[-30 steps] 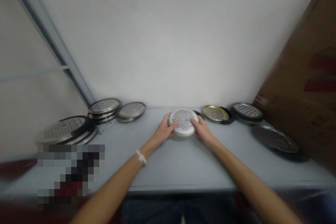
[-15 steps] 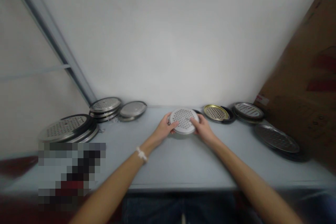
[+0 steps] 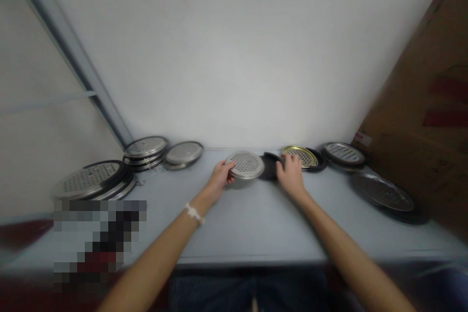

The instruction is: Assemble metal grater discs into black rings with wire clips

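Observation:
My left hand (image 3: pixel 220 176) is closed on the left edge of a round metal grater plate (image 3: pixel 245 165), thumb on top, holding it just above the table. Partly beneath and right of that plate is a black round holder (image 3: pixel 269 168) with a raised curved rim. My right hand (image 3: pixel 291 174) has its thumb and curled fingers at the holder's right edge and seems to pinch the rim; the fingertips are blurred. Just behind those fingers lies a gold-rimmed grater plate (image 3: pixel 299 155), overlapping a black ring.
Stacked round graters (image 3: pixel 91 180) stand at the left, with another stack (image 3: pixel 146 148) and a single plate (image 3: pixel 184 152) behind. At the right are a slotted plate (image 3: pixel 345 152) and a dark plate (image 3: pixel 383 192). A cardboard box (image 3: pixel 420 122) borders the table's right side.
The grater plate has shifted left in my left hand and my right hand has let go of it. My right hand is now at the black holder, which shows more.

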### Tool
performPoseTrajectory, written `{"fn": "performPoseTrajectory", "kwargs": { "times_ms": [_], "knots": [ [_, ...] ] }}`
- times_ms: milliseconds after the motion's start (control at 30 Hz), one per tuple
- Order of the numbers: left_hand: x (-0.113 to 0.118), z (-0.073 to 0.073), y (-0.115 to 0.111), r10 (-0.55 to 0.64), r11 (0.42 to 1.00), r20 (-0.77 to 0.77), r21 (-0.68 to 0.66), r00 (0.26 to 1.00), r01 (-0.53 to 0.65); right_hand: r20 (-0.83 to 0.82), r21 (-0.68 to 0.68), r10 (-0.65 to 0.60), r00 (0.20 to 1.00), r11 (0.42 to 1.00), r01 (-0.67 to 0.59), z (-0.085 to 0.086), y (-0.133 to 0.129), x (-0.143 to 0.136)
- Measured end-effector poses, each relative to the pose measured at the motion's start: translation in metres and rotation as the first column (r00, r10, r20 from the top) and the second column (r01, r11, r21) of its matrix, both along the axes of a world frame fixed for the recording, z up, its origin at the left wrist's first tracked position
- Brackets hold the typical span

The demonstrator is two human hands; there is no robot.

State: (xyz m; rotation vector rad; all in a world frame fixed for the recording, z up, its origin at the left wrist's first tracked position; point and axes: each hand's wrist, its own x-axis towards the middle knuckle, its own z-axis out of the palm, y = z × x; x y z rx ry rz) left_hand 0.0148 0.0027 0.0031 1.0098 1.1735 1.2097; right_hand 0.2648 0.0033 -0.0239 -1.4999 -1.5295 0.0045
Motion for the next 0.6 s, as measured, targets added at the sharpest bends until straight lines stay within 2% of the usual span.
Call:
{"fn": "performPoseTrajectory", "kwargs": {
  "times_ms": [67,133,200,433,600],
  "knots": [
    [-0.001,0.0,0.001,0.016,1.0,-0.029,-0.01,0.999,-0.017,0.073,-0.107,-0.005,0.997,0.994,0.013,-0.007,0.004,0.005],
    [0.0,0.0,0.002,0.009,1.0,-0.062,-0.017,0.998,-0.01,0.082,-0.214,0.036,0.996,0.977,-0.017,-0.013,0.007,0.008],
    [0.001,-0.001,0.001,-0.006,1.0,-0.078,-0.028,0.997,0.003,0.07,-0.263,0.054,0.996,0.964,-0.034,-0.016,0.008,0.007],
    [0.005,-0.003,-0.003,-0.057,0.998,-0.074,-0.045,0.996,0.054,0.052,-0.244,0.071,0.996,0.968,-0.056,-0.014,0.007,0.003],
    [0.002,-0.002,0.001,-0.1,0.995,-0.04,-0.006,0.994,0.1,-0.026,-0.224,0.251,0.968,0.942,-0.25,-0.008,0.003,-0.004]
  ]
}}
